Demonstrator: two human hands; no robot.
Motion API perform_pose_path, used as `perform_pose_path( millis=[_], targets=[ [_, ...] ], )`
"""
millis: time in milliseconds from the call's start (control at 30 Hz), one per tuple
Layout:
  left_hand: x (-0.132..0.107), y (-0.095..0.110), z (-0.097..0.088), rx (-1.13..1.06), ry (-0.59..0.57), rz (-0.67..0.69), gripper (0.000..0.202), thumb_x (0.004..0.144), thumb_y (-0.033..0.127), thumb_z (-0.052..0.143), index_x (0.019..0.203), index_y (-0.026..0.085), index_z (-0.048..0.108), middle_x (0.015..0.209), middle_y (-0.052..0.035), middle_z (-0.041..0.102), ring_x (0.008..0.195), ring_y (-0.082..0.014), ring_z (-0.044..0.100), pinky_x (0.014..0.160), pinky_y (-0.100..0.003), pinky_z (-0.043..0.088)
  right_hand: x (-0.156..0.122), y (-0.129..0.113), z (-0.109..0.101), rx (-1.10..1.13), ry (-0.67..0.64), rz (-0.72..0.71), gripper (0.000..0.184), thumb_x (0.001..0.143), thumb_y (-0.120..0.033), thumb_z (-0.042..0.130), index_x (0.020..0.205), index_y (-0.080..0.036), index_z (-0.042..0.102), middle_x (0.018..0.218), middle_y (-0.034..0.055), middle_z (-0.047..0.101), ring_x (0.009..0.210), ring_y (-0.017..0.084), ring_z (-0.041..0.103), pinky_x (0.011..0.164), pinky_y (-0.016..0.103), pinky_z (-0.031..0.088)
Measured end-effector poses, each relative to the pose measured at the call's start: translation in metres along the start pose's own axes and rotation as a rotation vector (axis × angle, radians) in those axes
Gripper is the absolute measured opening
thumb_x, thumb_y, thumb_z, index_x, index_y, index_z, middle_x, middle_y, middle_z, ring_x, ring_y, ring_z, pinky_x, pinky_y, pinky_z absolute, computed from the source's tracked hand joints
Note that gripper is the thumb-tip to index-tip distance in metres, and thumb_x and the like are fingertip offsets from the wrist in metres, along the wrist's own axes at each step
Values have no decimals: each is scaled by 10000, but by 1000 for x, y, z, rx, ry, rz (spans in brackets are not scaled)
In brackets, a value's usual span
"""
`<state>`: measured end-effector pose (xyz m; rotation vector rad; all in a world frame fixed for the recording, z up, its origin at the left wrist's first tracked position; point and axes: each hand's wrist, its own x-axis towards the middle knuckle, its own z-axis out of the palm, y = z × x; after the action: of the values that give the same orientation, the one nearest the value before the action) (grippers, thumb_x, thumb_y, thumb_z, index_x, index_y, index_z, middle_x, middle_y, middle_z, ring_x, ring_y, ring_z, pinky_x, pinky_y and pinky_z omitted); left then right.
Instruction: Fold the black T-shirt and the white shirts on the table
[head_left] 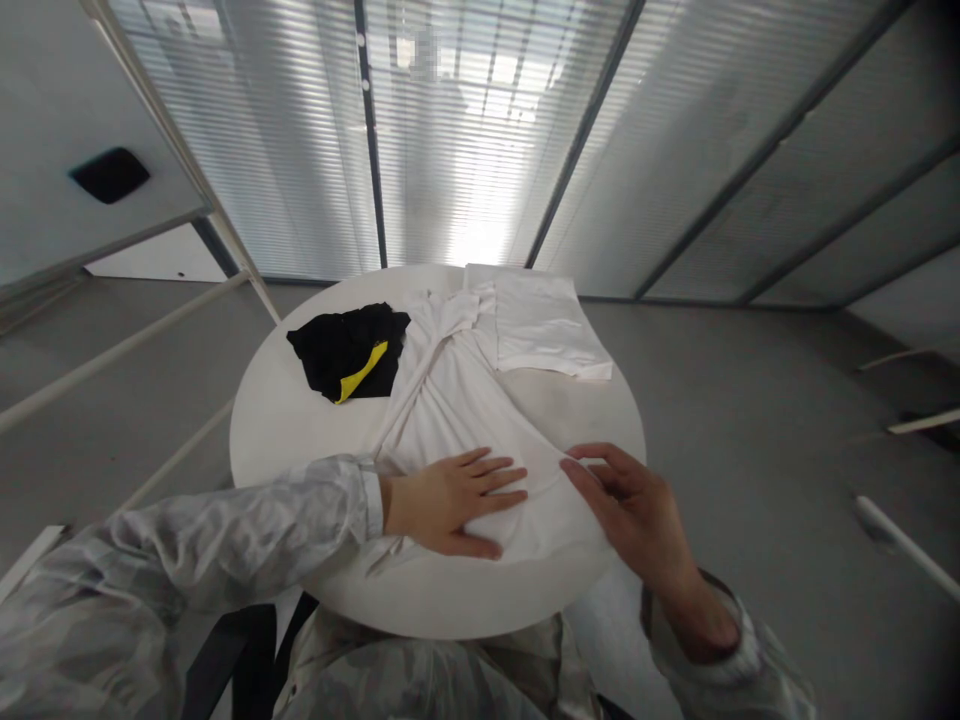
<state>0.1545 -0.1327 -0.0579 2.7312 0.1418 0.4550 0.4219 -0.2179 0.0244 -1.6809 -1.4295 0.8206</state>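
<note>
A white garment (pixel 480 400), perhaps a shirt, lies partly spread and wrinkled over the front of a round white table (pixel 285 440). Its far end is bunched and twisted. My left hand (pixel 457 500) rests flat on the cloth with its fingers spread. At the garment's right edge, my right hand (pixel 630 510) pinches the fabric between thumb and forefinger. Behind it to the right lies a folded white garment (pixel 547 320), which the bunched end touches or overlaps.
On the table's left side sits a folded black cloth (pixel 337 345) with a yellow patch (pixel 364 372). Glass panels with blinds (pixel 480 130) stand beyond the table. A pale metal frame (pixel 127 350) is at the left, and pale bars (pixel 907 545) show at the right.
</note>
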Motion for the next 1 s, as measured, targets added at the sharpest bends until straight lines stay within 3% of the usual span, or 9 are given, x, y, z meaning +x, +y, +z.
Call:
perform_pose_path(
  millis=[133,267,367,467,533,600,700,867,1000],
  targets=[
    [-11,20,6,-52,6,41,828,1055,611,611,1685,102,441,1748,-233,421,1653,-385,380,1378,-583,305,-4,-6,9,-69,-48,-71,495,953,-706,716,1029,-221,780,595,-13,578,529,148,492,477,259,395],
    [-27,36,4,-127,-37,54,893,1062,574,605,1741,66,326,1740,-240,431,1667,-365,355,1401,-529,278,-5,-11,22,-113,-90,-159,422,988,-623,700,998,-214,804,582,-30,513,544,137,486,519,246,421],
    [-39,37,-7,-177,-82,87,912,1051,528,625,1751,47,295,1760,-243,391,1670,-365,347,1400,-513,288,-5,-13,39,-101,-191,-197,379,1014,-574,676,1009,-221,815,617,-23,562,570,138,526,536,234,440],
    [-53,33,-17,-245,-128,142,804,1019,466,657,1702,107,431,1713,-215,488,1616,-354,455,1349,-505,401,-6,-10,61,-82,-328,-229,341,1039,-536,662,1002,-235,820,672,-11,629,619,146,573,564,235,457],
    [-64,31,-19,-280,-139,193,577,987,409,689,1526,208,642,1550,-184,672,1467,-333,632,1217,-470,554,-8,-4,75,-78,-409,-237,311,1052,-505,655,1014,-241,817,666,-22,622,601,139,555,558,239,437],
    [-76,29,-21,-277,-108,234,294,948,363,717,1223,272,763,1208,-150,820,1138,-297,795,947,-419,669,-11,2,88,-93,-483,-257,259,1055,-458,663,1065,-246,811,672,-35,625,587,132,545,569,244,427],
    [-88,28,-32,-179,7,176,71,931,315,685,972,266,716,847,-94,782,747,-248,760,660,-395,609,-17,10,101,-172,-581,-383,187,1030,-369,704,1137,-248,799,757,-20,699,671,150,613,685,270,477],
    [-73,11,-70,-59,154,-171,167,1052,270,563,1130,221,702,1055,-109,813,958,-238,780,872,-387,613,-29,9,111,-281,-666,-607,167,989,-290,749,1139,-222,780,884,31,776,851,212,698,888,349,518],
    [-52,-13,-78,-29,124,-168,400,1105,350,572,1479,213,611,1509,-163,693,1373,-294,673,1188,-467,518,-33,0,104,-212,-728,-653,168,999,-304,755,1153,-237,762,857,6,778,848,205,710,920,357,529]
  ],
)
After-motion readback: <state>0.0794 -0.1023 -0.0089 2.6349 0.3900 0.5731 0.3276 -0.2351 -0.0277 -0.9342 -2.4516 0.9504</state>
